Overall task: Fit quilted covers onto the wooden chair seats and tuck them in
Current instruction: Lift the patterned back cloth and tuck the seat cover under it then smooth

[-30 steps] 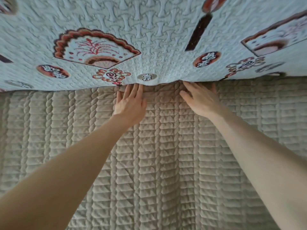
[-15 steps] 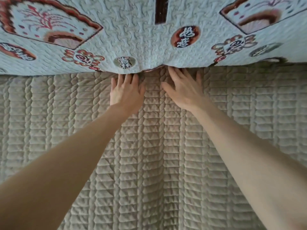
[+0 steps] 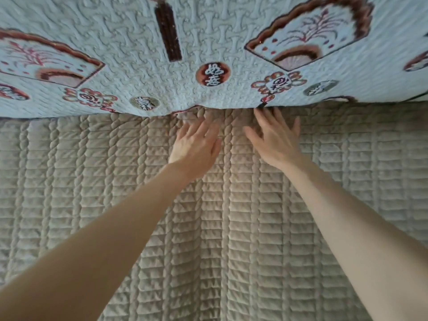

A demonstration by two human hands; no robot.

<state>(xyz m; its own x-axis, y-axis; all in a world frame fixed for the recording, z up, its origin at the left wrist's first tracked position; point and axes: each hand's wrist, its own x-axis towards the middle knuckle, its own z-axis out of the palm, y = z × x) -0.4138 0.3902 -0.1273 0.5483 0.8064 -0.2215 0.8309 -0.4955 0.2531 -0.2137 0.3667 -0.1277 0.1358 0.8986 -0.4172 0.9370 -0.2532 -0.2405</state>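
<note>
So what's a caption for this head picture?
Left hand and right hand spread open over the beige cover beside the patterned cover.

So I've got both hands on the seat cover (image 3: 92,205), left hand (image 3: 196,147) beside right hand (image 3: 275,140), back cover (image 3: 208,31) just beyond.

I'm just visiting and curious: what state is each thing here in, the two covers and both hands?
Beige quilted cover: spread flat, lightly wrinkled.
Patterned blue cover: hangs behind, lower edge meeting the beige one.
Left hand: open, fingers straight, blurred.
Right hand: open, fingers spread on the beige cover.
</note>
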